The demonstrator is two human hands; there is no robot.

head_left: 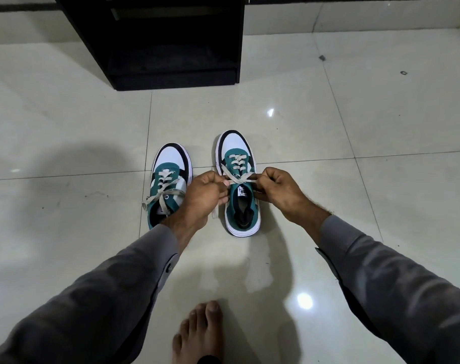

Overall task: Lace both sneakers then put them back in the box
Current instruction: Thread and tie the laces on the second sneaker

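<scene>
Two teal, white and black sneakers stand side by side on the tiled floor, toes pointing away from me. The left sneaker [171,169] has its beige lace crossed loosely over the tongue, ends hanging to the left. The right sneaker [236,153] is laced through several eyelets. Its beige lace [239,179] crosses above the tongue. My left hand [206,191] pinches one lace end at the sneaker's left side. My right hand [274,191] pinches the other end at its right side. No shoe box is in view.
A black open-fronted cabinet [171,48] stands on the floor beyond the sneakers. My bare foot [200,334] rests on the tiles at the bottom centre. Glossy pale floor tiles [354,122] stretch to both sides, with small bits of debris at the far right.
</scene>
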